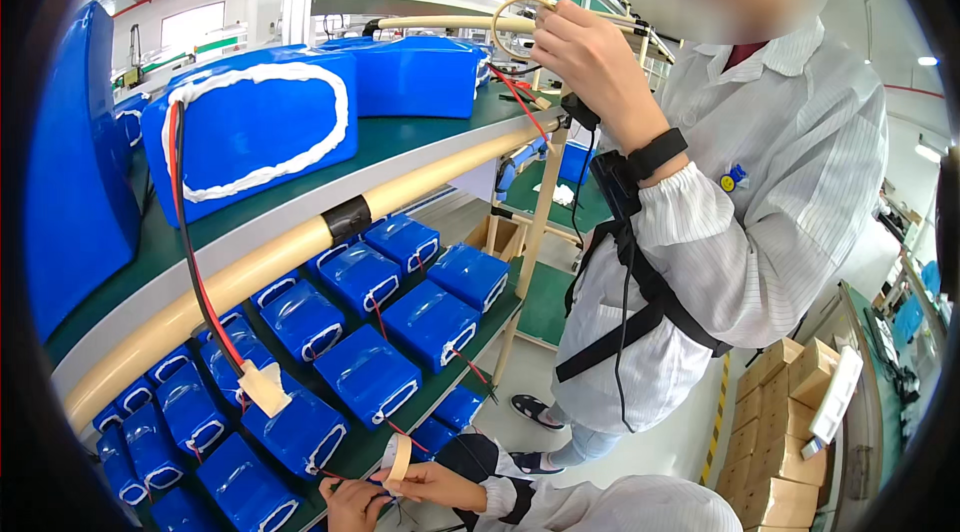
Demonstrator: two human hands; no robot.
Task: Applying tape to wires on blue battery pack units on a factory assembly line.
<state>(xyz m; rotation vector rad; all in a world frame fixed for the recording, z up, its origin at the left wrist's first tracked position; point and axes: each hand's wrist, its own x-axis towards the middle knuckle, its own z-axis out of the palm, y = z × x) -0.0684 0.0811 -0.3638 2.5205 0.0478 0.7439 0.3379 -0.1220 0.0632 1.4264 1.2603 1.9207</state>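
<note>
At the lower edge, my right hand is closed around a roll of cream masking tape. Just left of it, my left hand has its fingers pinched together at thin dark and red wires. Both hands meet close in front of the blue-wrapped battery packs, whose ends carry white sealant outlines. Which pack the pinched wires belong to is hard to make out. On the upper shelf, a larger blue pack has red and black leads hanging down, their ends wrapped in cream tape.
A co-worker in a striped white coat stands at the right, one raised hand at a cream ring. A cream pipe rail runs along the upper shelf. Cardboard boxes are stacked at the lower right.
</note>
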